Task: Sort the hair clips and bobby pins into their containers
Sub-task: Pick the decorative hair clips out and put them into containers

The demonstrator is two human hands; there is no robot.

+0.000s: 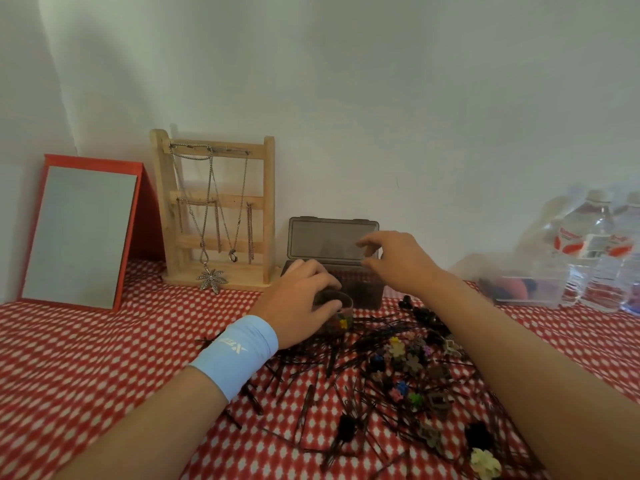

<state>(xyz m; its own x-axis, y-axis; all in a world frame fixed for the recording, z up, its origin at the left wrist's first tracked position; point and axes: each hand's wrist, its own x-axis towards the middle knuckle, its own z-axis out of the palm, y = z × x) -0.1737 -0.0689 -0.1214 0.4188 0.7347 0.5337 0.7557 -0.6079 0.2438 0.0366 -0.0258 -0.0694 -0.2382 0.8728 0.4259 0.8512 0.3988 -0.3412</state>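
Observation:
Black bobby pins (332,362) lie scattered over the red checked cloth, mixed with small flower hair clips (398,348) in several colours. My left hand (301,299), with a blue wristband, grips a small round clear container (341,311) holding a few coloured clips. Behind it stands a dark rectangular box (363,289) with its lid (329,239) raised. My right hand (394,259) hovers at the lid's right edge, fingers loosely curled, holding nothing that I can see.
A wooden necklace stand (214,209) and a red-framed mirror (83,233) stand at the back left. Water bottles (595,251) and a clear box (519,289) sit at the far right. A white wall runs behind.

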